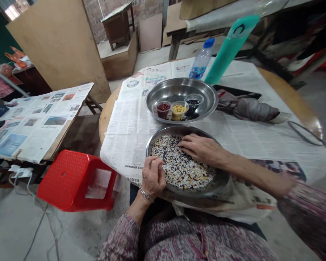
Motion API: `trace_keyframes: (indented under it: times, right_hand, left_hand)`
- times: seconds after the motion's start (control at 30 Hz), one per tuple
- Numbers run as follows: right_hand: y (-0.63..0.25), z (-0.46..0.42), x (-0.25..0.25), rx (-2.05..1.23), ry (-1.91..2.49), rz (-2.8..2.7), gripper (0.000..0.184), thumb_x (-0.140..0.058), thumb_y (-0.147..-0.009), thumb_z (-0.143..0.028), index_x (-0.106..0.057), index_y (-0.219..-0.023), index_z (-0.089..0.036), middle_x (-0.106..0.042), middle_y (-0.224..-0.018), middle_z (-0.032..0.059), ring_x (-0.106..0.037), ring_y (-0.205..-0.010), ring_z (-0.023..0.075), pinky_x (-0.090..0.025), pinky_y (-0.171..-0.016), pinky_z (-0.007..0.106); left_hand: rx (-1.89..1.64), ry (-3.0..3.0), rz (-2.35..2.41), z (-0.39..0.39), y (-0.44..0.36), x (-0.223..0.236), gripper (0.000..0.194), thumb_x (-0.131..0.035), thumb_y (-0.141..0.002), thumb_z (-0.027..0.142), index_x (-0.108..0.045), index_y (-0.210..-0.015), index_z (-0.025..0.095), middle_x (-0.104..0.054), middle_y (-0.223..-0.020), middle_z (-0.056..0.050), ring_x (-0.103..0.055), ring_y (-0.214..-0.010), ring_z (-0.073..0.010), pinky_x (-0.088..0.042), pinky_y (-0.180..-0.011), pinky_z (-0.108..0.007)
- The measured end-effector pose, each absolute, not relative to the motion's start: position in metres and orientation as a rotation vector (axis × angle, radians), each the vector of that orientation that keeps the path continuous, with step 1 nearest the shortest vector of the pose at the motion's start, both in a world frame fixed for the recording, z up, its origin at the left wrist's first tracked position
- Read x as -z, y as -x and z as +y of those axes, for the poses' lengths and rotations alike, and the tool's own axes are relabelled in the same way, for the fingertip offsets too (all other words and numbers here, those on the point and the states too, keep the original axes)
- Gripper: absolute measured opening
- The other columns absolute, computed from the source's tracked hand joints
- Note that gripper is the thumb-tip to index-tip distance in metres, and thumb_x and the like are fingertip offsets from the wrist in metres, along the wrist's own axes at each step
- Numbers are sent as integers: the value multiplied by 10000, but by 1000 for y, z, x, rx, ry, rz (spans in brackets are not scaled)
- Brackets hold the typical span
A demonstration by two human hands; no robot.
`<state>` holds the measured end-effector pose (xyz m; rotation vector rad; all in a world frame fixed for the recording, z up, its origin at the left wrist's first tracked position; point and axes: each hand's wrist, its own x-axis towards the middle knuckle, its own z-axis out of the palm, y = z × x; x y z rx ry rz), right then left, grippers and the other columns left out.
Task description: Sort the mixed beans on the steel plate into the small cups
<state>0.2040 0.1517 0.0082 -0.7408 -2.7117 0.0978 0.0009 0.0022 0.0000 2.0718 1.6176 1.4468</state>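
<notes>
A round steel tray (222,181) holds a spread of mixed beans and grains (188,170), white, yellow, dark red and black. My right hand (199,148) reaches over its far side, fingers extended and a little apart, tips down on the grains; the thumb is hidden. At the left rim, my left hand (153,177) is closed with curled fingers; whether it grips the rim or holds grains, I cannot tell. Behind lies a second steel tray (176,88) with three clear cups: dark red beans (163,108), yellow beans (178,110) and black beans (193,102).
Newspaper (125,134) covers the round table. A water bottle (201,59), a teal cylinder (230,50) and a folded grey umbrella (250,107) are near the second tray. On the left are a red stool (67,177) and another newspaper-covered table (43,119).
</notes>
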Motion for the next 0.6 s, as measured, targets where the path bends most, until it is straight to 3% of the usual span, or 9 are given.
trace_keyframes:
  times: [0.07,0.17,0.33,0.4,0.5,0.6]
  right_hand:
    - [-223,134,-8,-176,762,-2718,317,-443,-966,-388,-685,-1046,-199,-670,-958,107,-628,-882,239,-540,-748,379]
    - [-233,103,-7,-354,738,-2663,446,-461,-960,-461,-547,-1310,-197,-634,-1159,132,-627,-1035,252,-548,-853,400]
    - [-201,78,-7,-504,853,-2577,541,-506,-943,-372,-364,-1440,-212,-594,-1203,127,-617,-1072,246,-535,-903,398]
    - [-184,81,-10,-482,968,-2558,458,-516,-923,-315,-453,-1356,-182,-590,-1175,140,-625,-1027,252,-530,-877,390]
    - [-166,92,-14,-497,1031,-2647,227,-502,-872,-181,-613,-1069,-166,-617,-1022,115,-628,-904,226,-504,-811,344]
    - [-160,100,-18,-594,990,-2700,163,-497,-813,-101,-634,-863,-172,-632,-885,80,-601,-832,196,-458,-769,305]
  left_hand:
    - [-1470,-2092,1600,3,-1,0,190,-434,-897,60,-533,-1012,175,-571,-975,-83,-549,-959,-200,-513,-854,-370]
    - [-1475,-2114,1595,4,-1,0,185,-442,-896,56,-536,-1006,172,-570,-962,-81,-548,-956,-201,-514,-853,-371]
    - [-1450,-2131,1620,5,-2,-3,176,-443,-907,58,-537,-1000,176,-573,-957,-80,-549,-948,-201,-512,-848,-369]
    - [-1448,-2144,1620,5,-2,-4,175,-440,-911,58,-536,-1000,175,-575,-951,-78,-548,-934,-199,-511,-840,-366]
    - [-1447,-2166,1616,6,-2,-5,172,-438,-914,59,-538,-998,171,-577,-946,-78,-547,-922,-198,-506,-833,-365]
    - [-1446,-2164,1610,5,-2,-5,170,-436,-917,63,-542,-993,171,-575,-944,-76,-546,-920,-199,-503,-828,-363]
